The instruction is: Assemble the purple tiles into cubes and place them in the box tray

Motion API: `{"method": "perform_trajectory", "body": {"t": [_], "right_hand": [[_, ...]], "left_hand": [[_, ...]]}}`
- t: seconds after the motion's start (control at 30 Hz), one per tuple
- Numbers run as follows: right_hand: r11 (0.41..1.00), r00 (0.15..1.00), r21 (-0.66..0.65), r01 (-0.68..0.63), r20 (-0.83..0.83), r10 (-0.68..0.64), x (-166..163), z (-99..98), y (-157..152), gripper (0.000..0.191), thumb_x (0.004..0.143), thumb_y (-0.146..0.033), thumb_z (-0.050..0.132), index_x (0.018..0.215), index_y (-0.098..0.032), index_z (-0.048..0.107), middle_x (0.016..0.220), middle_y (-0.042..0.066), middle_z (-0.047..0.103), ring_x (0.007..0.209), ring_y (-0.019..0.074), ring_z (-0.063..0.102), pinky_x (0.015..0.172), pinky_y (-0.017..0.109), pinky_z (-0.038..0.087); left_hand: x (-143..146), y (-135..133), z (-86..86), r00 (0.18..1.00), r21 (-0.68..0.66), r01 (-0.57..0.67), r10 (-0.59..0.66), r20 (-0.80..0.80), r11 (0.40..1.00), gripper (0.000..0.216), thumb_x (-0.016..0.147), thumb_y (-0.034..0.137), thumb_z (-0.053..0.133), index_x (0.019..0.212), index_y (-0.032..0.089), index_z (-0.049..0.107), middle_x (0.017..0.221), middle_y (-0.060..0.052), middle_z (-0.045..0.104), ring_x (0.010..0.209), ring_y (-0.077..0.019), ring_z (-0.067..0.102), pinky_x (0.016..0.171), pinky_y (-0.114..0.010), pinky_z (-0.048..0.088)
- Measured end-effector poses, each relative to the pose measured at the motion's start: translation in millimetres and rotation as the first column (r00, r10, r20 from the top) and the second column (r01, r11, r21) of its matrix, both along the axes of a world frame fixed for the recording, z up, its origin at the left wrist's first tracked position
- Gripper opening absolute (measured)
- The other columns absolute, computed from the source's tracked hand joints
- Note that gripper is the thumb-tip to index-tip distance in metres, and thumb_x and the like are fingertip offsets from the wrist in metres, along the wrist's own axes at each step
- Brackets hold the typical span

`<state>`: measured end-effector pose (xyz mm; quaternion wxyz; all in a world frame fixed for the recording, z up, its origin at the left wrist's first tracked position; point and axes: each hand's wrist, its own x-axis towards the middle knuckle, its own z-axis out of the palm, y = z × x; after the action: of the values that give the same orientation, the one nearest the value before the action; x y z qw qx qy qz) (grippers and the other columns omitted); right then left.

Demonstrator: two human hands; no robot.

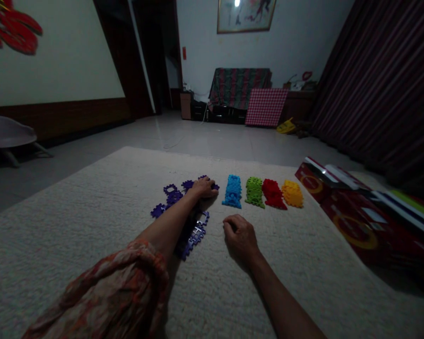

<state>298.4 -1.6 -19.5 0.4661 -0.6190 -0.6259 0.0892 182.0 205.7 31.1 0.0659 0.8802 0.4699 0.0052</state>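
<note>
1. Left hand (205,187), palm down, fingers partly extended over the far end of the purple pieces; whether it has hold of one cannot be told, the fingertips being poorly lit.
2. Right hand (240,235), loosely curled, thumb near the forefinger; nothing is seen in it, though the inside of the palm is hidden. Located just right of the purple pieces, nearer the wearer than the coloured stacks.
3. Purple pieces (158,210), flat, with toothed edges, some with open centres; spread on the pale mat (92,235) around and beneath the left hand and forearm, which hide part of the group.
4. Blue stack (233,188), interlocking pieces overlapping in a column; just right of the left hand.
5. Green stack (255,190), similar column; right of the blue, a narrow gap between.
6. Red stack (273,193), slanting; close beside the green.
7. Yellow stack (292,194), shorter; rightmost in the row.
8. Sleeve (127,282), orange-red patterned fabric, gathered at the left elbow.
9. Dark red boxes (349,214), along the mat's right edge.
10. Pale chair (9,132), on the tiled floor at far left.
11. Checked cloth (266,106), pink-red, hanging near the back wall.
</note>
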Motion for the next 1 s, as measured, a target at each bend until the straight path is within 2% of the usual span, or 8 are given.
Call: {"method": "perform_trajectory", "body": {"t": [0.33, 0.5, 0.7, 0.8, 0.9, 1.0], "right_hand": [[1.000, 1.000, 0.018, -0.022, 0.015, 0.022, 1, 3.3, 1, 0.015, 0.084, -0.017, 0.054, 0.077, -0.021, 0.067, 0.084, 0.007, 0.071, 0.081, 0.0226, 0.066, 0.078, 0.036, 0.049], [0.999, 0.999, 0.020, -0.036, 0.018, 0.036, 0, 6.2, -2, 0.015, 0.085, -0.017, 0.053, 0.078, -0.021, 0.067, 0.084, 0.007, 0.070, 0.083, 0.0225, 0.066, 0.079, 0.036, 0.049], [0.998, 0.998, 0.017, -0.053, 0.020, 0.053, 3, 2.2, 0, 0.015, 0.086, -0.019, 0.055, 0.081, -0.021, 0.068, 0.086, 0.007, 0.070, 0.083, 0.0221, 0.066, 0.079, 0.035, 0.050], [0.998, 0.998, 0.023, -0.057, 0.017, 0.057, 4, 0.2, 0, 0.013, 0.086, -0.018, 0.056, 0.081, -0.021, 0.068, 0.086, 0.007, 0.070, 0.084, 0.0223, 0.066, 0.080, 0.035, 0.050], [0.998, 0.998, 0.021, -0.057, 0.000, 0.057, 3, 1.3, -1, 0.014, 0.086, -0.018, 0.055, 0.083, -0.021, 0.068, 0.088, 0.007, 0.070, 0.085, 0.0216, 0.066, 0.080, 0.035, 0.050], [0.998, 0.998, 0.018, -0.056, -0.018, 0.057, 2, 5.0, -4, 0.014, 0.087, -0.018, 0.055, 0.083, -0.021, 0.068, 0.087, 0.006, 0.071, 0.085, 0.0212, 0.066, 0.080, 0.034, 0.050]], "left_hand": [[-48, -55, 5.8, 1.000, -0.020, 0.016, -0.015, 0.020, 1.000, 0.056, 0.093, 0.050, 0.055, 0.143, 0.026, 0.053, 0.148, -0.013, 0.055, 0.135, -0.0302, 0.052, 0.110, -0.047, 0.041], [-55, -77, 13.1, 0.998, -0.016, 0.028, -0.027, 0.062, 0.999, 0.056, 0.090, 0.045, 0.063, 0.143, 0.027, 0.055, 0.142, -0.011, 0.062, 0.131, -0.0294, 0.057, 0.109, -0.043, 0.043], [-52, -80, 16.9, 0.990, -0.041, 0.068, -0.063, 0.124, 0.997, 0.044, 0.087, 0.035, 0.067, 0.129, 0.020, 0.067, 0.132, -0.012, 0.068, 0.124, -0.0275, 0.062, 0.105, -0.034, 0.046], [-54, -78, 12.0, 0.985, -0.039, 0.073, -0.066, 0.158, 0.997, 0.050, 0.087, 0.032, 0.068, 0.135, 0.020, 0.063, 0.134, -0.011, 0.068, 0.126, -0.0260, 0.061, 0.106, -0.032, 0.046], [-54, -76, 5.9, 0.963, -0.026, 0.071, -0.061, 0.263, 0.997, 0.062, 0.085, 0.028, 0.069, 0.144, 0.019, 0.055, 0.140, -0.011, 0.064, 0.130, -0.0247, 0.059, 0.110, -0.031, 0.044], [-53, -75, 2.3, 0.937, -0.034, 0.089, -0.072, 0.341, 0.995, 0.055, 0.084, 0.027, 0.069, 0.138, 0.019, 0.060, 0.133, -0.010, 0.068, 0.124, -0.0240, 0.062, 0.107, -0.032, 0.046]]}}
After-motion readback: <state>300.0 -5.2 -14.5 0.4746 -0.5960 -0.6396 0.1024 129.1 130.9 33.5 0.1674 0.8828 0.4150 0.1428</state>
